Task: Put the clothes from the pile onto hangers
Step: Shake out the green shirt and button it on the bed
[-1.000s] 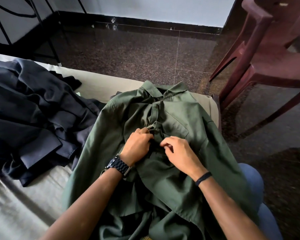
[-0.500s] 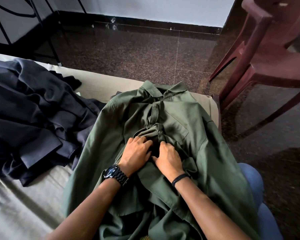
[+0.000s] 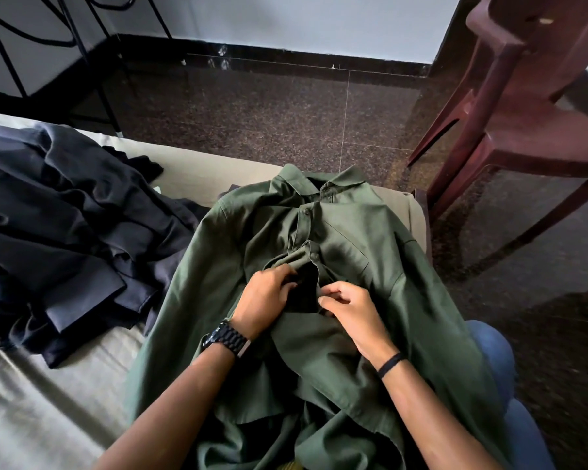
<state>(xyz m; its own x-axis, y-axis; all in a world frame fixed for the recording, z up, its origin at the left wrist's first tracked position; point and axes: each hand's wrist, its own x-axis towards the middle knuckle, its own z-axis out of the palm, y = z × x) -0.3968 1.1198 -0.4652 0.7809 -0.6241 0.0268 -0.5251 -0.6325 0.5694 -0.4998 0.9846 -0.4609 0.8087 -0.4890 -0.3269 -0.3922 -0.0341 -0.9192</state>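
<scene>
Bed [image 3: 31, 401] surface at lower left of the frame is left open for a pass. Upper left is blocked by the dark clothes pile [image 3: 58, 232]. Centre is covered by the green shirt [image 3: 370, 239]. Right side is hemmed by the maroon chair [image 3: 523, 106]; open floor [image 3: 269, 113] is seen beyond the bed edge.

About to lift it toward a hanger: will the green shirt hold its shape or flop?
Likely floppy: the green shirt creases and bunches where the left hand and right hand pinch its placket. Its sleeves drape loosely, so they will probably dangle. The collar looks somewhat stiffer.
</scene>
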